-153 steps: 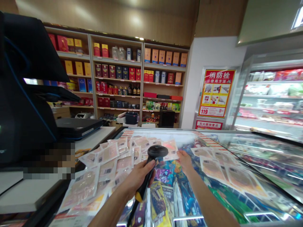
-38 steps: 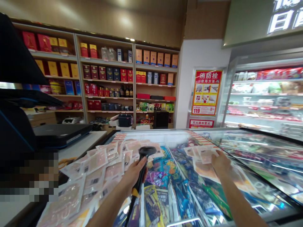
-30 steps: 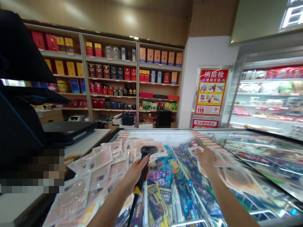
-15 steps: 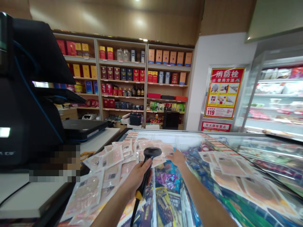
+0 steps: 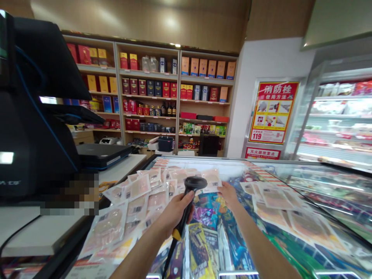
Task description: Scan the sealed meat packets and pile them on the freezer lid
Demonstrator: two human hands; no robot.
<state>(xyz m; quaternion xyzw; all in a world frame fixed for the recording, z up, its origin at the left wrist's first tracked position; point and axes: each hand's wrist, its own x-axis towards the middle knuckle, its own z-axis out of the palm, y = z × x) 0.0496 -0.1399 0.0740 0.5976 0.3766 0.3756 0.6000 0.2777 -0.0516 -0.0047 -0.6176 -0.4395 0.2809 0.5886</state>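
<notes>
My left hand (image 5: 178, 212) is wrapped round the handle of a black barcode scanner (image 5: 195, 182) with a yellow band low on its grip and a cable running down. The scanner's head points forward over the freezer's glass top. At its right, my right hand (image 5: 228, 194) pinches the lower right corner of a flat clear packet (image 5: 211, 179) that bears a small barcode label. The scanner head covers part of that packet's left side. Many similar flat packets (image 5: 138, 190) lie overlapping on the glass to the left, and another pile (image 5: 277, 197) lies to the right.
Under the glass lie colourful wrapped frozen goods (image 5: 200, 248). A black checkout terminal (image 5: 35, 116) stands on a white counter (image 5: 37, 236) at left. Shelves of boxed bottles (image 5: 149, 87) line the back. A lit display fridge (image 5: 340, 120) stands at right.
Both hands have shifted slightly right, the scanner with my left. The packet at my right hand now shows more plainly, raised a little with its barcode in view.
</notes>
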